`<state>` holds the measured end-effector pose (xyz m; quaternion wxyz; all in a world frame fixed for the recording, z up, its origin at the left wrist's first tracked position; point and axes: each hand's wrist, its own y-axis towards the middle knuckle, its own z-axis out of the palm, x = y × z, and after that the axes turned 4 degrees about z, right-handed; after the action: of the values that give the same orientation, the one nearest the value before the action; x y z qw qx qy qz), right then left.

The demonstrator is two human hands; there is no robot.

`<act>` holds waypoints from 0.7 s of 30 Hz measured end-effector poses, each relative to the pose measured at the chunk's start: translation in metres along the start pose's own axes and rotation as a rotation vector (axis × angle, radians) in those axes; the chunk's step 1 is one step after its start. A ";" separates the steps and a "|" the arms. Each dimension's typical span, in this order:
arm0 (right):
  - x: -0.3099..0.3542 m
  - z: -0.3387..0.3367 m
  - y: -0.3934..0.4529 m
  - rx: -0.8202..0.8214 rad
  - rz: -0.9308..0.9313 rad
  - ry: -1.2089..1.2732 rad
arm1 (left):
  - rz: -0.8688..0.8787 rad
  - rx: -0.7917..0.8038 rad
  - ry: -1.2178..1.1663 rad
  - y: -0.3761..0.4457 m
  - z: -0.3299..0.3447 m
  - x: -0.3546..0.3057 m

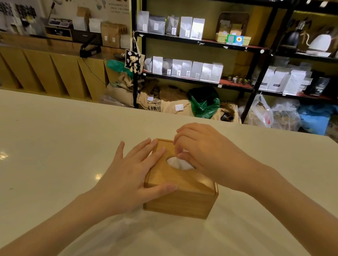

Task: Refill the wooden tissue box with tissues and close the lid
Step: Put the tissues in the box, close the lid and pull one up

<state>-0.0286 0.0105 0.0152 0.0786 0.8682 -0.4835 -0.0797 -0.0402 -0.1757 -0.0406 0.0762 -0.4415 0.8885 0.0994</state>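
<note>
Since the lid (182,177) already looks seated flat on the wooden tissue box (180,199), which is parked mid-counter (42,138) and a bit nearer the front edge than the far one, most of what's left to mess up is at the oval opening. The right hand (208,151) is hooked over that hole with its grip pinched together on the tissue (178,163) poking out, while the left hand (134,173) is laid flat, fingers spread apart, pressed on the lid's left side and clamped on nothing. If the tissue gets yanked too hard or at an angle, it could probably be torn, or a whole clump could be dragged up and jammed in the hole. The lid might also be lifted or slid out of its seat if the left-hand pressure is eased mid-pull. Whether the lid is fully latched at the far side can't be told, since that part is hidden under the right hand. The box could also be skidded across the glossy counter.
</note>
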 end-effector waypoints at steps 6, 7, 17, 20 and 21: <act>-0.002 0.015 -0.007 -0.181 0.002 -0.059 | 0.004 -0.012 0.008 -0.001 0.001 0.001; -0.002 0.016 -0.009 -0.194 0.044 0.007 | 0.006 -0.011 0.009 -0.001 0.001 0.001; -0.013 0.022 -0.021 -0.050 0.448 0.723 | 0.116 0.023 -0.056 0.007 -0.007 0.006; -0.014 0.024 -0.022 -0.132 0.439 0.873 | 0.129 0.076 -0.130 0.009 -0.004 0.007; -0.013 0.025 -0.022 -0.152 0.447 0.881 | 0.125 0.083 -0.146 0.009 -0.002 0.008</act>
<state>-0.0227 0.0319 -0.0129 0.3536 0.6862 -0.5714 0.2785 -0.0522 -0.1767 -0.0390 0.1525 -0.3733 0.9097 0.0988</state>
